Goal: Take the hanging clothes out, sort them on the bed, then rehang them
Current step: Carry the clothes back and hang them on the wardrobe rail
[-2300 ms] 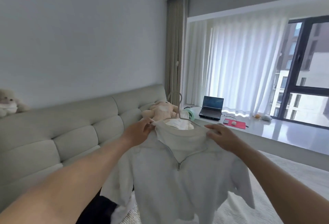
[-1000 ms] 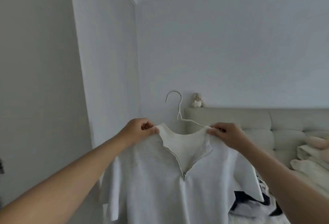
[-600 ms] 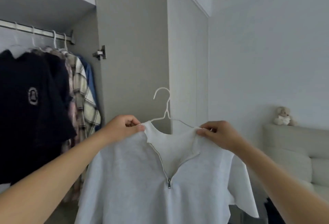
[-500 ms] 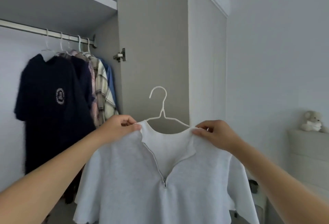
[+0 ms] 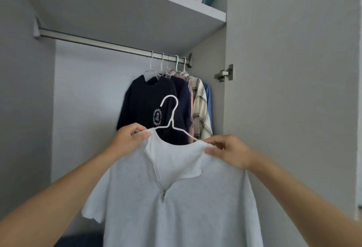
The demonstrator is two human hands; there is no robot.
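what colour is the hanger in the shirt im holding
White hanger, clearest in the head view.

Both forearms are bare to the frame edge, with no sleeves, and the left hand (image 5: pixel 130 141) and right hand (image 5: pixel 229 153) wear nothing.

The light is soft and even, cool and a little dim, with no glare anywhere. The underside of the shelf (image 5: pixel 125 9) across the upper left of the frame sits in grey shade, and the rail (image 5: pixel 109 44) beneath it catches only a faint sheen. The pale shirt (image 5: pixel 182 203) at lower centre is the brightest thing, without hard shadows on it. The right hand (image 5: pixel 229 153) and its forearm are smeared by motion blur; the left hand (image 5: pixel 130 139) is slightly sharper. Straight edges bow towards the frame's borders from the wide lens, and the whole picture looks somewhat soft.
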